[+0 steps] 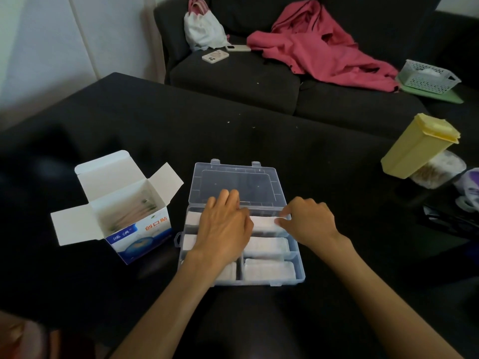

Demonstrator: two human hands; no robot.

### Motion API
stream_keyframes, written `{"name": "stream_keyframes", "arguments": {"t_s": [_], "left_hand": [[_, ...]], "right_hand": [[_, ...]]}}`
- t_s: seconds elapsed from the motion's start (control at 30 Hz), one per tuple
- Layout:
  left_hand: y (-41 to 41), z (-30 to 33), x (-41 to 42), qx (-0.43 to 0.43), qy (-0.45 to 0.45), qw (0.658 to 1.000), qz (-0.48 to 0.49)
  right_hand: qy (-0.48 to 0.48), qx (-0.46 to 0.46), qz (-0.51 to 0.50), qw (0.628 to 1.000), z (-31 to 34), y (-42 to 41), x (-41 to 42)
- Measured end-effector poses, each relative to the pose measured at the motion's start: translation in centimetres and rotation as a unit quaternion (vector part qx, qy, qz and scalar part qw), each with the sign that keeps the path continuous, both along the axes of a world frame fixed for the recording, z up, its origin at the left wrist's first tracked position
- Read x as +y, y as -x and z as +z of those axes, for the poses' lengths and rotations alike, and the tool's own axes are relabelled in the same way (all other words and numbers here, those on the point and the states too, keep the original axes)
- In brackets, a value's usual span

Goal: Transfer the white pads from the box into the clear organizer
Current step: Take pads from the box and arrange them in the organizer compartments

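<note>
The clear organizer (298,268) lies open on the black table, its lid (236,182) folded back. Several compartments hold stacks of white pads (268,270). My left hand (223,226) lies flat, fingers straight, pressing on the pads in the far-left compartments and hiding part of them. My right hand (308,221) pinches the right end of a white pad stack (263,224) in the far-right compartment. The blue and white cardboard box (134,229) stands open to the left of the organizer, with thin strips inside.
A yellow container (417,149) leans on a clear jar (438,169) at the table's right edge. Beyond the table a dark sofa (233,76) holds a pink garment (324,45), a white bag (202,27), two phones and a perforated basket (427,76).
</note>
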State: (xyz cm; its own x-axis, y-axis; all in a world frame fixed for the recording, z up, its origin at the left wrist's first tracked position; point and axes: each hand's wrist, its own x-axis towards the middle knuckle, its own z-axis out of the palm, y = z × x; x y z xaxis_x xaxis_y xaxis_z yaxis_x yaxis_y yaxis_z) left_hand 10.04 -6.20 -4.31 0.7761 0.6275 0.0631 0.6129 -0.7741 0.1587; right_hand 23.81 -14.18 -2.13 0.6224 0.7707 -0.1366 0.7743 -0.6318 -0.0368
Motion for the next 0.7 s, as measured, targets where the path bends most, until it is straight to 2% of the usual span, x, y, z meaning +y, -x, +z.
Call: {"name": "stream_keyframes", "arguments": {"t_s": [0.27, 0.37, 0.43, 0.53, 0.7], "left_hand": [[-0.3, 0.6, 0.0, -0.020, 0.015, 0.999, 0.045], [-0.6, 0.6, -0.1, -0.009, 0.032, 0.998, 0.054], [-0.7, 0.5, -0.1, -0.008, 0.034, 0.998, 0.054], [-0.8, 0.6, 0.0, -0.005, 0.032, 0.998, 0.057], [-0.9, 0.7, 0.0, -0.027, 0.044, 0.996, 0.069]], "right_hand": [[0.038, 0.130, -0.047, 0.990, -0.2, -2.1, 1.5], [0.042, 0.214, -0.038, 0.975, 1.9, -3.2, 1.4], [0.030, 0.238, -0.031, 0.970, 4.1, -3.9, 1.2], [0.051, 0.178, -0.037, 0.982, 4.7, -3.6, 1.3], [0.036, -0.014, 0.012, 0.999, 3.0, -0.4, 1.0]]}}
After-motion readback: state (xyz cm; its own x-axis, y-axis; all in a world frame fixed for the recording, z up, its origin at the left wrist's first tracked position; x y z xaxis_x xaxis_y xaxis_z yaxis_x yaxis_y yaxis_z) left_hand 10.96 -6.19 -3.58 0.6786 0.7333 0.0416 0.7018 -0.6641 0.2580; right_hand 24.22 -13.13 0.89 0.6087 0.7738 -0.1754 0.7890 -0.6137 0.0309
